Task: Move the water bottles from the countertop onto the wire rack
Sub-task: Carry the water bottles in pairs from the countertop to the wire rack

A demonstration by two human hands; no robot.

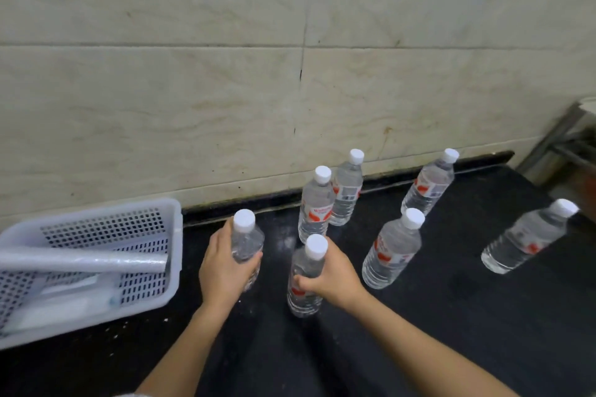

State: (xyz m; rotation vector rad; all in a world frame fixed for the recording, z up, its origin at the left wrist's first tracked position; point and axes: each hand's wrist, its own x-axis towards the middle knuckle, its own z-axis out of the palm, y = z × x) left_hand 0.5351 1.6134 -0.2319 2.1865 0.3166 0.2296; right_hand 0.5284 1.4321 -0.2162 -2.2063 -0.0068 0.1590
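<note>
Seven clear water bottles with white caps and red-and-white labels stand upright on the black countertop (451, 316) — two in front (246, 245) (306, 277), each gripped around the body; a touching pair (316, 206) (348, 190) behind near the wall; three more (392, 250) (429, 184) (529, 237) spread out to the right

Red-and-white labels wrap the water bottles (391, 248) at centre frame (one shows a barcode-like patch), but no wording is legible.

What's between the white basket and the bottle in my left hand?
Only bare black countertop, in the head view; the left hand wraps that bottle beside the basket.
</note>
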